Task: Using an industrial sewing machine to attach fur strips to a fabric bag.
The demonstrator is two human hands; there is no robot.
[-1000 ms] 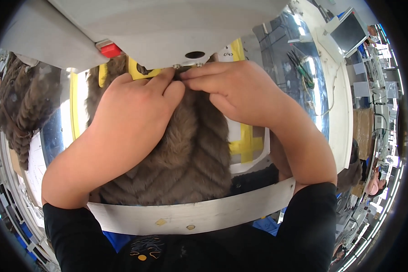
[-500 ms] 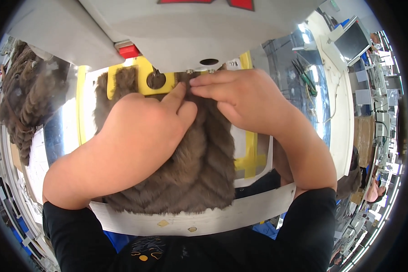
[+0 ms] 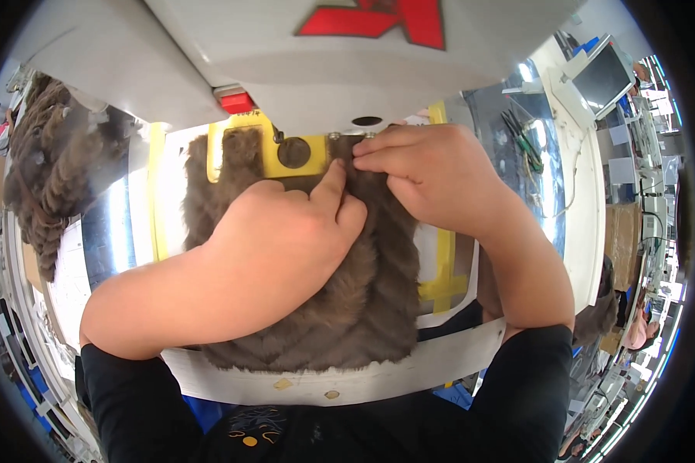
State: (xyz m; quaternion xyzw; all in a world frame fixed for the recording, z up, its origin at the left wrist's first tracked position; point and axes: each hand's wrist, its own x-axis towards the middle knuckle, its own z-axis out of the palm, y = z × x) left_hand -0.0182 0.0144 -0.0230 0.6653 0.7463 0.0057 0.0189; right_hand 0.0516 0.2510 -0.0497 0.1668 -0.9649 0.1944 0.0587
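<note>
A brown fur piece [image 3: 301,339], its pile in chevron rows, lies under both my hands. My left hand [image 3: 289,224] rests over its middle, index finger stretched onto the fur beside a yellow plate and the other fingers mostly hidden. My right hand [image 3: 436,174] has its fingers stretched side by side, their tips on the fur's far right part. The fingertips of the two hands almost meet. The yellow plate [image 3: 316,158] has a round hole and an open slot, with fur showing through. A grey-white machine head [image 3: 409,85] overhangs the plate and hides the fur's far edge.
More brown fur [image 3: 54,177] is heaped at the left. Green-handled tools [image 3: 525,143] lie at the right beside a cable, with a monitor [image 3: 602,77] beyond. Yellow tape [image 3: 444,270] marks the white work surface. A white board [image 3: 409,378] runs along the near edge.
The whole view has shifted, so everything appears slightly further right and lower, with more of the machine head showing. Against the fur and yellow plate, both hands stay nearly in place.
</note>
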